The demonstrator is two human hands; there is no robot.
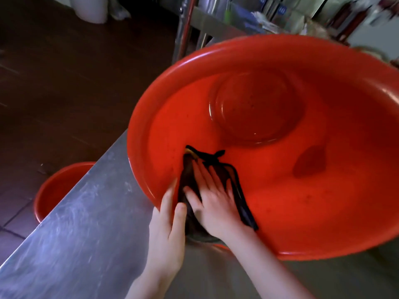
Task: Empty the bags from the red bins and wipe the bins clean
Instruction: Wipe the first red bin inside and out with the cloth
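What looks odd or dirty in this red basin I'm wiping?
The red basin stands tilted on the steel table, steadied at the rim by the left hand. Inside, a dark patch marks the wall to the right of the dark cloth, and small dark specks dot the surface.

I note a scuffed steel table (pixel 86 223) at near left. Dark tiled floor (pixel 54 83) lies left of it. A white container (pixel 90 9) stands far left. Steel rack (pixel 216 20) far; its contents are blurred.
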